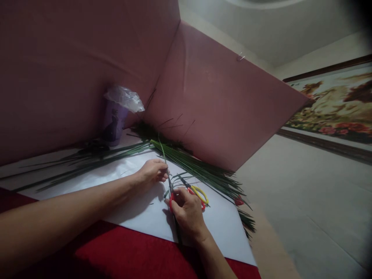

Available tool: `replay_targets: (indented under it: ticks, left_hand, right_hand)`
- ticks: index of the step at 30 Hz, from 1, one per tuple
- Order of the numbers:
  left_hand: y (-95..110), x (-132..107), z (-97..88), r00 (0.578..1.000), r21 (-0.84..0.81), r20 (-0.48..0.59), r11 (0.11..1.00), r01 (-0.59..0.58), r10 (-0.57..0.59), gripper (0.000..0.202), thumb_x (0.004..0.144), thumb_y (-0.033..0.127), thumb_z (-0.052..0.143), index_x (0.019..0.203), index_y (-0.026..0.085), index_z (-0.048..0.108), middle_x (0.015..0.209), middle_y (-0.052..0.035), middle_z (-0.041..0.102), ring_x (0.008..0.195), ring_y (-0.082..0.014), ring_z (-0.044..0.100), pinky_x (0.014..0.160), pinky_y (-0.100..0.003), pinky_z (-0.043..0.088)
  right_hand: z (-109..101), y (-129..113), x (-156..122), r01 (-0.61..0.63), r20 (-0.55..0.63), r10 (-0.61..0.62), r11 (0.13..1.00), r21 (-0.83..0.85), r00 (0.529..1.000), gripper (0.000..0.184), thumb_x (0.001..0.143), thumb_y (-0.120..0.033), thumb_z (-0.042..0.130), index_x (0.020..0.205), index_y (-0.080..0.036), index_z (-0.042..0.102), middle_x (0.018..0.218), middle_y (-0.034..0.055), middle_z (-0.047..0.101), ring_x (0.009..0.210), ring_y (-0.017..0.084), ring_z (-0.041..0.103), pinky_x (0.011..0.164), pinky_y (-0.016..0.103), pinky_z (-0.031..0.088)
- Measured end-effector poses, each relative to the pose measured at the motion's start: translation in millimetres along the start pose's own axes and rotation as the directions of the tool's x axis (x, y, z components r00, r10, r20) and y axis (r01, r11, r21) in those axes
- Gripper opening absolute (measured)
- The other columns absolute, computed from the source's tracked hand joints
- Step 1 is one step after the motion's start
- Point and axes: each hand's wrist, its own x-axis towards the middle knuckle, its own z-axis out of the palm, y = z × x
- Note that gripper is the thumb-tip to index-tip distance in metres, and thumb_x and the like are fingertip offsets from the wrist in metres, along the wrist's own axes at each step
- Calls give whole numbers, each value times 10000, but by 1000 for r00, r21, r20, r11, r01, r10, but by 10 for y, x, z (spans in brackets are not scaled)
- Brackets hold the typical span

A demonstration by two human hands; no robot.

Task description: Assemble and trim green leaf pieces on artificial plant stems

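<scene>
My left hand pinches a thin green leaf blade, which points up past the fingertips. In my right hand is a pair of red-handled scissors, with the blades pointing up toward my left fingers and lying along the leaf. Whether the blades touch the leaf I cannot tell. Just right of my right hand, a second pair of scissors with yellow and red handles lies on the white sheet. Small green cuttings are scattered near the scissors.
A bundle of long green leaves fans out along the sheet's far edge, and more leaves spread left. A purple container topped with clear plastic stands at the back. Pink panels rise behind; red cloth lies in front.
</scene>
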Motion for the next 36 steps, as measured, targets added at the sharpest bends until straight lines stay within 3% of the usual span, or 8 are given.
replay_targets:
  ticks: [12,23,36]
  left_hand:
    - [-16,-32,29,999,-19,28,999,36,-36,125,745,60,513,643,124,482,573,-46,589,426,-94,529,435,-199,401]
    - [3,-34,21,1000,5,-12,1000,0,0,126,743,83,525,628,121,488,585,-53,589,422,-89,516,430,-203,388]
    - [-66,-13,11,997,-27,66,999,33,-31,126,706,90,565,618,135,487,502,-15,542,415,-88,501,449,-209,387]
  right_hand:
    - [8,25,14,5,1,-5,1000,14,1000,101,749,-299,603,786,-210,570,533,-54,526,493,106,457,499,204,290]
    - [19,40,6,12,-5,-12,1000,-7,1000,52,738,-219,575,789,-214,584,562,-44,554,519,113,475,511,206,293]
    - [8,15,4,6,-2,-6,1000,20,1000,100,749,-296,603,797,-211,580,533,-52,542,499,109,472,501,203,296]
